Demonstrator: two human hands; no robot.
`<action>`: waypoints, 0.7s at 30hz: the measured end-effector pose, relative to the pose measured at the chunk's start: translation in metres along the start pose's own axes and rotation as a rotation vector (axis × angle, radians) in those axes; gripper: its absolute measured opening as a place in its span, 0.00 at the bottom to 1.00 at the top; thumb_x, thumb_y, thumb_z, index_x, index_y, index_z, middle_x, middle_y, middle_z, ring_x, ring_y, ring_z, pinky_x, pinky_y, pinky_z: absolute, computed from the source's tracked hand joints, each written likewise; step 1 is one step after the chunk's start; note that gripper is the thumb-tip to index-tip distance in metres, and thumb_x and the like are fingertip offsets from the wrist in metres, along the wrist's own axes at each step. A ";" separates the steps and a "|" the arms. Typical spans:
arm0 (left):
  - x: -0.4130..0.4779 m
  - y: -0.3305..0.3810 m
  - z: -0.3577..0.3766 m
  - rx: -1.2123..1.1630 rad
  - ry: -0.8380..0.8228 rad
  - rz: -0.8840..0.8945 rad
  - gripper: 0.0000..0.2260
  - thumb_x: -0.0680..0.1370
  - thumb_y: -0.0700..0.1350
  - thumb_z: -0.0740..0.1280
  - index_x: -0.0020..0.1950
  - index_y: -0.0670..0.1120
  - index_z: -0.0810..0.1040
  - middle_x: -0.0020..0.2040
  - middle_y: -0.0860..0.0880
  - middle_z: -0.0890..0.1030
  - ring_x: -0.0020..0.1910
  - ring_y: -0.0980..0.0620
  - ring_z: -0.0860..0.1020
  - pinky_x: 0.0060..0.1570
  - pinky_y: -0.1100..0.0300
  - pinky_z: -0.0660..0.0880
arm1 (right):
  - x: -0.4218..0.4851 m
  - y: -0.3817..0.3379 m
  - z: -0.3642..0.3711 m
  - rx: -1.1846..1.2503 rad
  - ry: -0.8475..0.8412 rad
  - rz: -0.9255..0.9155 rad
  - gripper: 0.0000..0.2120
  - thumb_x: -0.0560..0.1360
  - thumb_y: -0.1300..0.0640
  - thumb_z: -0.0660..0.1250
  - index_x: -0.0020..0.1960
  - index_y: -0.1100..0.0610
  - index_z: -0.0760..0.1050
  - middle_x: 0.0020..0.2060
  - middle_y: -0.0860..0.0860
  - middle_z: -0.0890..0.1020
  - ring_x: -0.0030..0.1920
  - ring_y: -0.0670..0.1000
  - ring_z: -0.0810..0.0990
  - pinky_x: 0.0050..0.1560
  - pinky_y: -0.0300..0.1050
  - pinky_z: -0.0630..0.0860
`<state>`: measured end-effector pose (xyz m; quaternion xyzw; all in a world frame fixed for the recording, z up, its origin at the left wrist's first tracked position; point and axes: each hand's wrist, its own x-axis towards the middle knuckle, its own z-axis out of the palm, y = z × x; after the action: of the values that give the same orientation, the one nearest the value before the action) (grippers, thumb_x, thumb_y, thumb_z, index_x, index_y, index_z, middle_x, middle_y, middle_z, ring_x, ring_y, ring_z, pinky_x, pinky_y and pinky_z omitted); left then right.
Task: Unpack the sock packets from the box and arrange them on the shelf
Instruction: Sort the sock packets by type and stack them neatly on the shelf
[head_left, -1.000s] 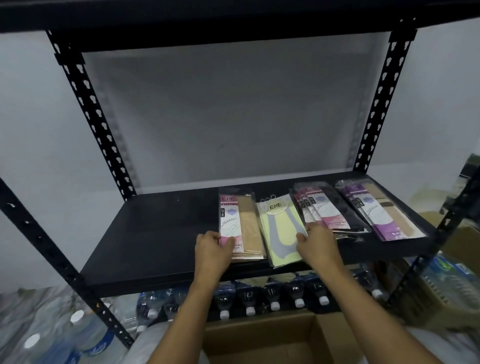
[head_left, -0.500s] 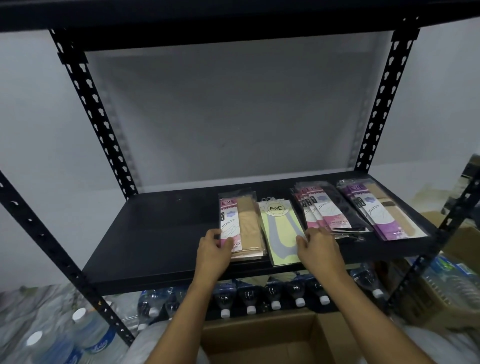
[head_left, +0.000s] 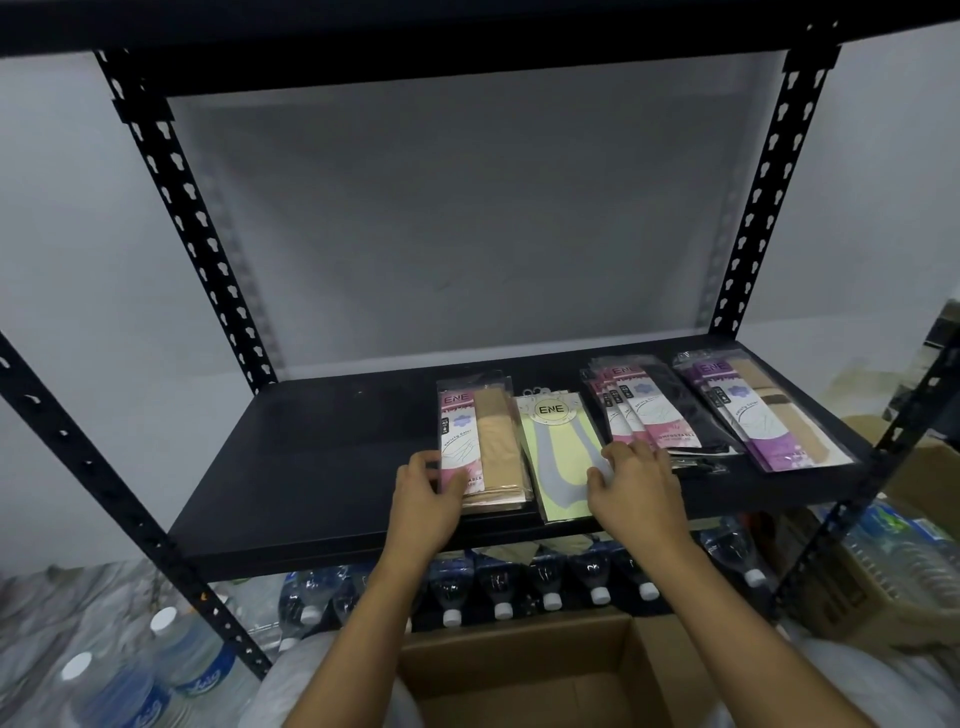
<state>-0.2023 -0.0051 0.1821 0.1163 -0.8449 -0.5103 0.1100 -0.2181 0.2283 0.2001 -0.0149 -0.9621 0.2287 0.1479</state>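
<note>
Four stacks of sock packets lie on the black shelf (head_left: 322, 467). My left hand (head_left: 423, 493) grips the near left edge of the pink-and-beige stack (head_left: 483, 441), thumb on top. My right hand (head_left: 636, 486) rests with curled fingers on the right edge of the yellow-and-grey stack (head_left: 558, 457). To the right lie a pink-and-black stack (head_left: 660, 410) and a purple-and-beige stack (head_left: 753, 410). The open cardboard box (head_left: 524, 670) sits below between my forearms; its inside is in shadow.
The shelf's left half is bare. Black slotted uprights (head_left: 171, 208) stand at the corners and an upper shelf runs overhead. Water bottles (head_left: 550, 582) lie under the shelf, larger bottles (head_left: 135, 675) at bottom left, and a carton (head_left: 883, 587) at the right.
Both hands have stayed at the two left stacks, shifting slightly as they straighten them. The yellow stack now lies closer beside the pink-and-beige one.
</note>
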 end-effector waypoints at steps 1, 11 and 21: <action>-0.001 0.001 -0.001 0.008 0.007 0.007 0.18 0.77 0.53 0.68 0.64 0.49 0.71 0.59 0.49 0.75 0.52 0.55 0.78 0.52 0.57 0.75 | 0.000 -0.001 -0.001 0.006 0.000 -0.005 0.18 0.75 0.51 0.62 0.63 0.57 0.74 0.61 0.55 0.76 0.65 0.58 0.67 0.61 0.55 0.70; -0.012 0.008 -0.008 0.034 0.024 0.013 0.15 0.77 0.49 0.69 0.61 0.48 0.72 0.58 0.48 0.72 0.52 0.54 0.75 0.51 0.61 0.70 | -0.009 -0.013 -0.002 0.139 0.003 -0.047 0.17 0.75 0.51 0.64 0.60 0.57 0.76 0.59 0.54 0.76 0.63 0.57 0.67 0.63 0.56 0.66; -0.018 0.012 -0.009 0.052 -0.001 0.017 0.19 0.77 0.50 0.69 0.65 0.46 0.71 0.61 0.48 0.71 0.54 0.51 0.78 0.59 0.52 0.76 | -0.017 -0.016 -0.003 0.184 -0.030 -0.068 0.18 0.75 0.48 0.64 0.60 0.56 0.76 0.59 0.53 0.76 0.62 0.55 0.68 0.63 0.56 0.68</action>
<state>-0.1837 -0.0018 0.1960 0.1117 -0.8590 -0.4872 0.1107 -0.2008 0.2139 0.2053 0.0351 -0.9391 0.3111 0.1418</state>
